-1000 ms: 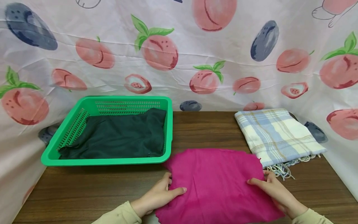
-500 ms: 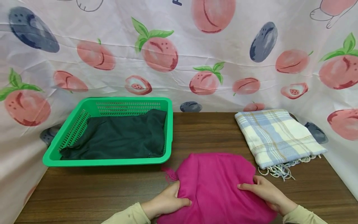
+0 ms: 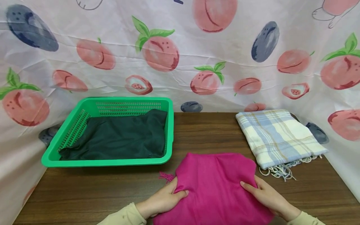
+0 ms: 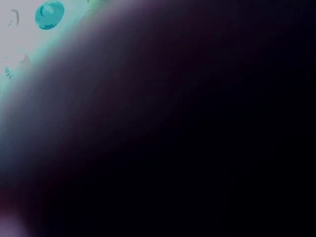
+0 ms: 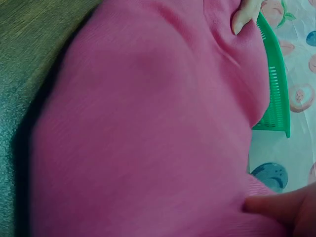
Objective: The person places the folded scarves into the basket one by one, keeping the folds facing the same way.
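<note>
A folded magenta scarf (image 3: 215, 187) fills the near middle of the head view, with a bit of fringe (image 3: 166, 176) poking out at its left. My left hand (image 3: 164, 198) grips its left side, thumb on top and fingers tucked out of sight beneath. On the opposite side my right hand (image 3: 268, 195) holds the scarf the same way. The right wrist view shows the scarf (image 5: 148, 123) bulging between the hands, the right thumb (image 5: 276, 205) pressed into it and the left thumb (image 5: 240, 22) at the top. The left wrist view is almost wholly dark.
A green plastic basket (image 3: 107, 162) with a folded dark green cloth (image 3: 121, 137) inside stands at the back left of the wooden table (image 3: 205, 131). At the right lies a folded plaid blanket (image 3: 281, 137) with fringe. A fruit-print curtain (image 3: 180, 78) hangs behind.
My hands have drawn the scarf's sides slightly inward, so its far part is narrower and more rounded. The fringe now shows at the left. Basket and blanket stay put.
</note>
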Available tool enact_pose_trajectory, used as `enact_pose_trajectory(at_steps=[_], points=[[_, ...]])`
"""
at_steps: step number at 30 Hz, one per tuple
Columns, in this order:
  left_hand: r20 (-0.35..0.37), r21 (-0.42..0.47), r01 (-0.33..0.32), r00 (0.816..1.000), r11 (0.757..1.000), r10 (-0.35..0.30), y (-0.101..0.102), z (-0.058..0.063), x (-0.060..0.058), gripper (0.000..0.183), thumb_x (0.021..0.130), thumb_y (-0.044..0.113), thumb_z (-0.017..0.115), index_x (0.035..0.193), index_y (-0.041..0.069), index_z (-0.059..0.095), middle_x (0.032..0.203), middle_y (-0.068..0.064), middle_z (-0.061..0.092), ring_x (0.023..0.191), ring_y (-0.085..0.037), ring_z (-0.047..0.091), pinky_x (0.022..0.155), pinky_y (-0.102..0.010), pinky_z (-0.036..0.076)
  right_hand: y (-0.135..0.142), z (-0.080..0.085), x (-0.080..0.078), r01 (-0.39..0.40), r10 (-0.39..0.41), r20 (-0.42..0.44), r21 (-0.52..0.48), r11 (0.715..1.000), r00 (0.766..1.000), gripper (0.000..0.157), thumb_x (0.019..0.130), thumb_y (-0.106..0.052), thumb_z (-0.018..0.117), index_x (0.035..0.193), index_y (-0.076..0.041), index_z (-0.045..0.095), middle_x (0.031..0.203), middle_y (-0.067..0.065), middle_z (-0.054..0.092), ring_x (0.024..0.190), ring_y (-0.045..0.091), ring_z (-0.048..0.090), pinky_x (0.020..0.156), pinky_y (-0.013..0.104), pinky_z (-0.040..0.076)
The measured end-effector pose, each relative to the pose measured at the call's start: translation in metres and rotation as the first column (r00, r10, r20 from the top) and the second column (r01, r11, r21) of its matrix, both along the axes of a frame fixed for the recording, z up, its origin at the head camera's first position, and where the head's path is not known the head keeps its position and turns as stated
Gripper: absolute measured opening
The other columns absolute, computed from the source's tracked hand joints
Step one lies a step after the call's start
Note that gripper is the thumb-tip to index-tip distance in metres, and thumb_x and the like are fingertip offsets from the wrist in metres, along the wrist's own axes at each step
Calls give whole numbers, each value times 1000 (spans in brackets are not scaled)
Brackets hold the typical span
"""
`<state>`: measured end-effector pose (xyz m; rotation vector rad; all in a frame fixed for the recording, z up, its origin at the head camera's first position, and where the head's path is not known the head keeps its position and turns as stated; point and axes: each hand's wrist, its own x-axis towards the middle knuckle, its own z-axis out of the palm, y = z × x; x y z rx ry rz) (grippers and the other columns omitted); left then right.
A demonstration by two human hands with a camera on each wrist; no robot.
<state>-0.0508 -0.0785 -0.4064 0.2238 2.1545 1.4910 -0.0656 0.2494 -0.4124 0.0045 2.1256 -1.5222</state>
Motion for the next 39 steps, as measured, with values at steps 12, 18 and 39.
enact_pose_trajectory(at_steps=[12,18,39], points=[[-100,59,-28,994,998,34,-5,9,-4,57,93,25,59,142,4,40,133,-13,55,116,-25,52,96,-37,42,0,9,-4,94,-95,-5,-56,994,996,61,99,-24,51,146,4,23,122,12,56,96,10,62,82,27,51],[-140,58,-17,990,998,25,-7,19,-8,55,94,25,58,142,6,40,132,-11,55,115,-22,53,95,-32,42,2,19,-5,137,-137,14,-19,990,990,59,98,-24,52,144,3,27,112,8,61,92,12,64,79,30,52],[-245,57,-51,967,997,63,-18,60,-19,60,94,23,60,147,11,34,137,-10,53,118,-23,54,97,-38,44,5,63,-13,137,-135,30,-69,988,990,36,100,-32,49,129,-13,39,96,-2,68,84,20,70,73,39,56]])
